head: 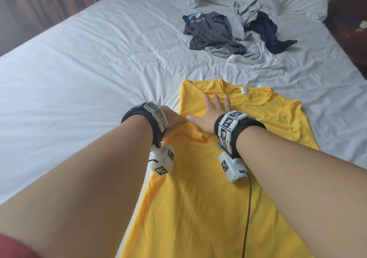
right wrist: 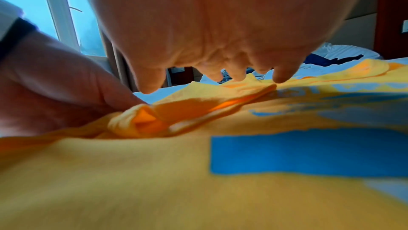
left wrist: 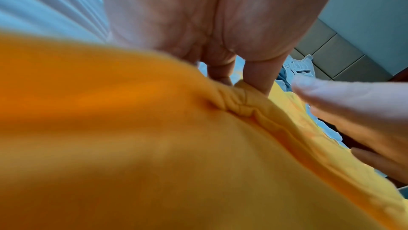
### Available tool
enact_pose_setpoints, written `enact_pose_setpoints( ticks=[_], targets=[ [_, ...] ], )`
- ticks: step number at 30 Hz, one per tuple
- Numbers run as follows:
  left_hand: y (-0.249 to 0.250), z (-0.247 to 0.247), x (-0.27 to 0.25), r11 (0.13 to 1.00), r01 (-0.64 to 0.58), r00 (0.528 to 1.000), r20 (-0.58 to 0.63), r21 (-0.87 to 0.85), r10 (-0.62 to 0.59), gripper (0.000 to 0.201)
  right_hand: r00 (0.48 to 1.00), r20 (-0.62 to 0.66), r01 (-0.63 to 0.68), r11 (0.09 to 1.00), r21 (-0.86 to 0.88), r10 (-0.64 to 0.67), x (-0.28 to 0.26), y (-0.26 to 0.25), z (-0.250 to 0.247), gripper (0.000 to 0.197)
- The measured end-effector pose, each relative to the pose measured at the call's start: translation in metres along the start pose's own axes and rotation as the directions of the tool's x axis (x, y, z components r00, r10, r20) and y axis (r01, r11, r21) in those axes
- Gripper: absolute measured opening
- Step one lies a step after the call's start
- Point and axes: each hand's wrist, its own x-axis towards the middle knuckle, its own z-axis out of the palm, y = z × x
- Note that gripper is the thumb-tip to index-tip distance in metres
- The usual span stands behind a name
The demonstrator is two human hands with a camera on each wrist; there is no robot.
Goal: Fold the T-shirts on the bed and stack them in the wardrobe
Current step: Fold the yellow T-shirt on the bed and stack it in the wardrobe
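The left hand (head: 174, 119) pinches the bunched sleeve edge of the yellow T-shirt (head: 198, 198) between thumb and fingers, while the right hand (head: 210, 114) lies flat with fingers spread on the folded-in part, near the collar. The yellow T-shirt lies spread on the white bed (head: 79, 68), its left side folded inward. Further up the bed lies a loose pile of T-shirts (head: 234, 33), dark grey, light grey and navy, well apart from the yellow one.
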Motion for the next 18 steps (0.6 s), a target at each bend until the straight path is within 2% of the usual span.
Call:
enact_pose_setpoints(
  ticks=[2, 5, 8, 11, 15, 18],
  targets=[
    [-0.004, 0.0, 0.006, 0.997, 0.021, 0.999, 0.049, -0.075, -0.018, 0.054, 0.999, 0.035, 0.017, 0.995, -0.102, -0.013, 0.004, 0.0, 0.009, 0.123],
    [-0.016, 0.001, 0.021, 0.952, 0.076, 0.986, 0.165, -0.297, -0.027, 0.05, 0.994, 0.11, 0.019, 0.977, -0.21, 0.004, 0.01, 0.005, 0.015, 0.142],
    [-0.03, 0.0, 0.027, 0.804, 0.186, 0.951, 0.309, -0.565, -0.003, 0.053, 0.989, 0.144, 0.018, 0.969, -0.244, 0.018, 0.013, 0.003, 0.016, 0.151],
    [-0.043, -0.007, 0.019, 0.66, 0.235, 0.938, 0.344, -0.713, 0.037, 0.015, 0.987, 0.156, 0.017, 0.967, -0.254, 0.024, 0.016, 0.001, 0.02, 0.154],
    [-0.064, -0.015, 0.015, 0.471, 0.243, 0.927, 0.346, -0.848, 0.144, 0.031, 0.985, 0.171, 0.005, 0.971, -0.238, 0.036, 0.017, 0.002, 0.022, 0.156],
    [-0.064, -0.016, 0.008, 0.439, 0.22, 0.93, 0.324, -0.871, 0.177, 0.031, 0.985, 0.17, 0.003, 0.979, -0.205, 0.033, 0.015, 0.002, 0.022, 0.157]
  ],
)
